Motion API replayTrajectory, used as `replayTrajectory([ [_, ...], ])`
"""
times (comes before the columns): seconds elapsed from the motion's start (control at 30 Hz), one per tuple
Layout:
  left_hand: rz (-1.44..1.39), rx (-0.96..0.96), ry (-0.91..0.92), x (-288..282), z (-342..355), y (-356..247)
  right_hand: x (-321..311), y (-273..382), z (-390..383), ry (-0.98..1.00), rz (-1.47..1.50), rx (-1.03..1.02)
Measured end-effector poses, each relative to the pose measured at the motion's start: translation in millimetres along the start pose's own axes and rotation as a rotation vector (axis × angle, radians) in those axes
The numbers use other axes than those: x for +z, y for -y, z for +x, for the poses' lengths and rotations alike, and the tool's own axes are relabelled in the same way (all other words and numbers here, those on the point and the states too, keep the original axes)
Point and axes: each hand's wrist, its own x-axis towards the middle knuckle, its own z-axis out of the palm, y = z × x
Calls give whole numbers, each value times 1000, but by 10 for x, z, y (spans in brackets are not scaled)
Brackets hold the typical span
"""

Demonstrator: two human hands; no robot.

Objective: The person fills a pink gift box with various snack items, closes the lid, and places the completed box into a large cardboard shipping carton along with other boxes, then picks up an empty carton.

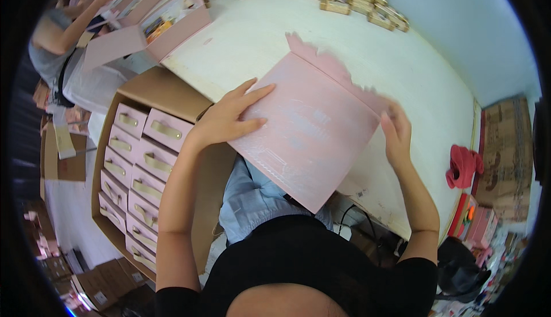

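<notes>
A pink gift box [313, 122] with faint pale printing lies tilted over the table's near edge, close to my body. Its far side carries a raised flap with a wavy, scalloped edge [333, 64]. My left hand [229, 113] rests on the box's left part with fingers spread, nothing gripped in it. At the far right corner, my right hand [396, 125] holds the end of the flap between thumb and fingers; the fingertips are slightly blurred. The underside of the box is hidden.
Left of me, a brown carton [155, 90] holds several pink boxes with cream ribbon pulls [165, 129]. Small gold boxes [336, 7] are heaped along the far table edge. Another person [63, 36] works at far left by open pink boxes [178, 24]. A red cloth [462, 166] lies at right.
</notes>
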Motion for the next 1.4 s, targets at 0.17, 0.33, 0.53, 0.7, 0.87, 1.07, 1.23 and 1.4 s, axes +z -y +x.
replayTrajectory([
  [0.17,13,148,-1,50,-53,269,341,260,-138,260,-540,-564],
  [0.33,-758,41,-239,240,-565,494,89,-10,86,374,-66,-162],
  [0.53,-1078,-261,-791,1247,-1054,297,-63,-545,560,508,369,597],
  [0.7,-1440,-410,-336,1506,-1010,-292,455,-55,515,526,599,695],
  [0.87,-1263,-441,-955,1564,-728,-276,631,41,516,684,640,698],
  [1.07,-1619,-282,-951,1254,-1116,77,742,107,427,540,611,682],
  [1.23,-1546,-5,-1015,709,-1483,274,1329,985,700,728,485,655],
  [1.4,-1058,98,-1143,165,-1918,499,2013,879,1411,861,559,531],
])
